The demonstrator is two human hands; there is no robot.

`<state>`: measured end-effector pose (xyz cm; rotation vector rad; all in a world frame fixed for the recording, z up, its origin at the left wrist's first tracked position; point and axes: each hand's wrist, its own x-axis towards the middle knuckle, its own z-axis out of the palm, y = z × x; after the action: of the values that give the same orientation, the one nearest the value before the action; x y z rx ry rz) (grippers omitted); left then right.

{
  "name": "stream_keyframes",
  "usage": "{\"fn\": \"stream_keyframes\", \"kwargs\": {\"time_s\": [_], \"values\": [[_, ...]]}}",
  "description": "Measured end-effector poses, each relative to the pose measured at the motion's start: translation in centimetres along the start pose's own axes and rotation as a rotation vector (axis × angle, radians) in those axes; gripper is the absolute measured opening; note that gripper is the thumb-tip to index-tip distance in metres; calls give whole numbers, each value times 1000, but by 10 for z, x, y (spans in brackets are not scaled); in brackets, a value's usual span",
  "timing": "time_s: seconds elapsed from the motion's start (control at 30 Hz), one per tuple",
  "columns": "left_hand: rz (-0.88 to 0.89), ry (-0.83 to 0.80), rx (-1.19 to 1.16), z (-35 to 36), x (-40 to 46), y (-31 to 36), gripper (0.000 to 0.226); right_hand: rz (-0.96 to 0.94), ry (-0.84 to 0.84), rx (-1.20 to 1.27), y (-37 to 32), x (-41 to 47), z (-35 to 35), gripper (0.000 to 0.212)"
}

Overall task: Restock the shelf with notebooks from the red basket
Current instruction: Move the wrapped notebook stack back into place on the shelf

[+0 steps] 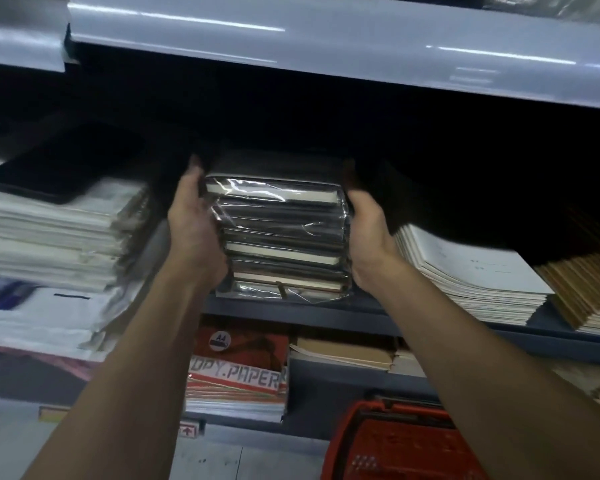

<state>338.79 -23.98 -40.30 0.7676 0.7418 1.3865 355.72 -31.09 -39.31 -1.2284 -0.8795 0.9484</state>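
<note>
A stack of several dark notebooks (pixel 281 237) wrapped in clear plastic sits at the front of the grey shelf (pixel 361 318). My left hand (pixel 191 223) presses flat against the stack's left side, fingers reaching back into the dark. My right hand (pixel 369 233) presses against its right side in the same way. The stack is squeezed between both palms. The red basket (pixel 395 441) stands on the floor at the lower right, below my right forearm.
A tall pile of white paper goods (pixel 49 244) with a black pad (pixel 59 164) on top fills the shelf to the left. White booklets (pixel 465 271) and brown ones (pixel 589 292) lie to the right. Copy paper reams (pixel 236 375) sit on the shelf below. Another shelf (pixel 326 46) hangs overhead.
</note>
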Motion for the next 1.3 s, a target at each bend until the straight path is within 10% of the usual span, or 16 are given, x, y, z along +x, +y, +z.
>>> {"fn": "stream_keyframes", "kwargs": {"time_s": [0.13, 1.3], "values": [[-21, -54, 113, 6, -4, -1, 53, -50, -7, -54, -2, -5, -5, 51], [-76, -137, 274, 11, -25, -1, 65, -1, 142, 224, 27, -16, 2, 78]]}}
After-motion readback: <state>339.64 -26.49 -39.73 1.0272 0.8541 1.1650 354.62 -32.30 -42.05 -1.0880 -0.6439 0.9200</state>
